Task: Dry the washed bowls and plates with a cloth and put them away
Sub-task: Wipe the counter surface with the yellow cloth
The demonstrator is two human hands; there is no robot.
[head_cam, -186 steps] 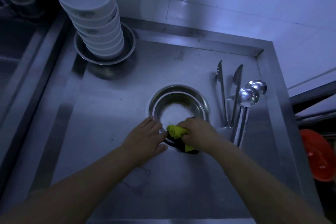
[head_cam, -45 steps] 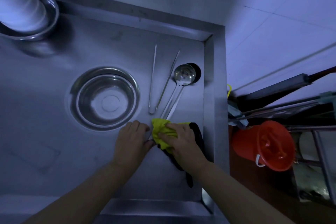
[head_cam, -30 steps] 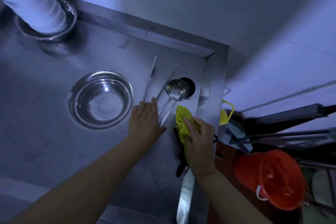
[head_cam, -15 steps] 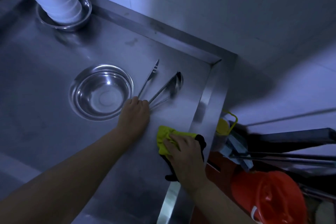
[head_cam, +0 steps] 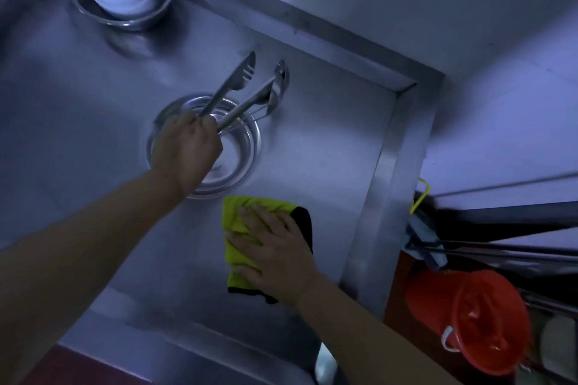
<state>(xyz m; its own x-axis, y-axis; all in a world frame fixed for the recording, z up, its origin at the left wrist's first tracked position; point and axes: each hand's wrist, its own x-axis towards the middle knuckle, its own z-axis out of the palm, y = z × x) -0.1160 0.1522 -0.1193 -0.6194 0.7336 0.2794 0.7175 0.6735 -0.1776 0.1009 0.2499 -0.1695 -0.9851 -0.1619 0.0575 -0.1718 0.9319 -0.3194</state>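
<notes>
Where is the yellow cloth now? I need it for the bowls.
The yellow cloth lies flat on the steel counter under the right hand, just near-right of the steel bowl.

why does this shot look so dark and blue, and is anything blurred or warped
Head view: dim light with a strong blue cast, so the steel counter reads blue-grey; soft glare on the steel bowl and along the counter's raised edge. The left hand, gripping the tongs and ladles, is slightly motion-smeared, as is the orange bucket. The wide-angle lens bends the counter edges.
</notes>
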